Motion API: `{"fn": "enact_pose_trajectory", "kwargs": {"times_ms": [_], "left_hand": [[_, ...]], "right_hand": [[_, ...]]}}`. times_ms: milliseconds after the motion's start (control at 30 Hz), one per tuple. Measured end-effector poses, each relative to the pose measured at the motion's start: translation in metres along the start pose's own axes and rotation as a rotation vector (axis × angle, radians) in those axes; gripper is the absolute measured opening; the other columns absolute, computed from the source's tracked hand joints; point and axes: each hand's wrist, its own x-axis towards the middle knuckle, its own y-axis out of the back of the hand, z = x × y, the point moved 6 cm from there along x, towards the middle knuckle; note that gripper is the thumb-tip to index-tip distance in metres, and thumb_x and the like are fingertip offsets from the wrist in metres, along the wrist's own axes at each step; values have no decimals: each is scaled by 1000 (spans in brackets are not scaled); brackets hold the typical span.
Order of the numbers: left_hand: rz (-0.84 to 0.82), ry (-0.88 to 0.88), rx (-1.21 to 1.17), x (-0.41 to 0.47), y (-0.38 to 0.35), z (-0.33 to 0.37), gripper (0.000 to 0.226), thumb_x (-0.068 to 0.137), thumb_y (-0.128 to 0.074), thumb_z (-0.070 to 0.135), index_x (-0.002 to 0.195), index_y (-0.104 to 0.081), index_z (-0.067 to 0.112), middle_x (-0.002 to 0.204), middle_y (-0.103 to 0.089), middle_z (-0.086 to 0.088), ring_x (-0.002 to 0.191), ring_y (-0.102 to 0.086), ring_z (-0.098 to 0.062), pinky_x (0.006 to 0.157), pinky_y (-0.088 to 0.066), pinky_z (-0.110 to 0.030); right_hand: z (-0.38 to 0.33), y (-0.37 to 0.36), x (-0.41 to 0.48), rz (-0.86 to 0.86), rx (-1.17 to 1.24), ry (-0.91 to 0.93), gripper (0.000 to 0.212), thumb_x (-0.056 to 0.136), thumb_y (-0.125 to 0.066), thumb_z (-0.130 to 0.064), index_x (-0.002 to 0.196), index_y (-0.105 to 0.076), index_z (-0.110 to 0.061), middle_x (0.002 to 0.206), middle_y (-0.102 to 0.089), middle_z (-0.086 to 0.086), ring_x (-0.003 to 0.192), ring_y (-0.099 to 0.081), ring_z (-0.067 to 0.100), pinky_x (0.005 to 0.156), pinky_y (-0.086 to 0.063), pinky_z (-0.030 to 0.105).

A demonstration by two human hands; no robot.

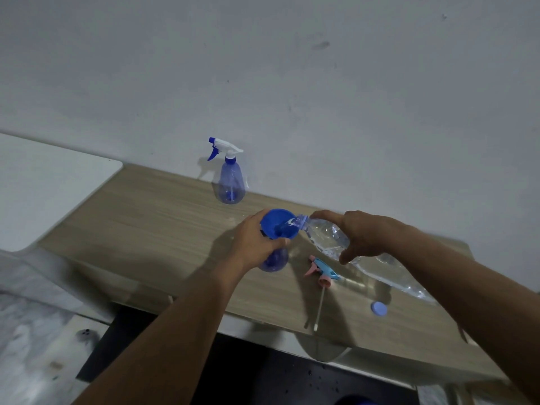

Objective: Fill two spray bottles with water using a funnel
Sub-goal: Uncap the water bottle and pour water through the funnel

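The left hand (pixel 253 240) grips the spray bottle (pixel 273 260) under the blue funnel (pixel 277 223). The right hand (pixel 362 233) holds a tilted water bottle (pixel 330 238), its mouth over the funnel.

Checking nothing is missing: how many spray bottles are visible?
2. The far spray bottle stands by the wall, trigger head on; the near spray bottle sits under the blue funnel, gripped by the left hand.

bare table (pixel 146 217) left, sprayer head (pixel 321 268), cap (pixel 379 308) lying right
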Motion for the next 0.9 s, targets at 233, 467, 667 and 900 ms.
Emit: {"fn": "enact_pose_trajectory", "kwargs": {"times_ms": [233,467,667,900], "left_hand": [[-9,6,18,0,-1,-1,59,67,-88,27,121,-62,32,109,-69,11,99,-66,-9,87,-55,-29],[-23,14,-6,-1,-2,-2,60,60,-86,36,116,-64,38,105,-71,13,97,-68,-9,89,-58,-38],[-6,8,3,0,-3,-4,57,63,-88,31,114,-64,40,103,-71,16,96,-68,-5,90,-58,-39],[3,14,1,-1,-4,-3,46,70,-87,25,104,-62,45,101,-69,16,96,-66,-4,82,-55,-25]], "right_hand": [[2,-1,3,9,-23,-2,119,72,-89,-30,146,-1,-61,106,-53,0,97,-56,20,86,-54,42],[9,-2,3,51,-36,-9,119,71,-89,-33,145,-1,-64,108,-54,1,96,-60,21,84,-56,43],[13,0,-1,114,50,28,113,74,-86,-33,142,-3,-66,108,-48,-1,100,-57,23,85,-54,43],[22,4,-3,252,206,118,110,76,-84,-36,143,-2,-66,102,-50,1,93,-55,23,83,-51,43]]}}
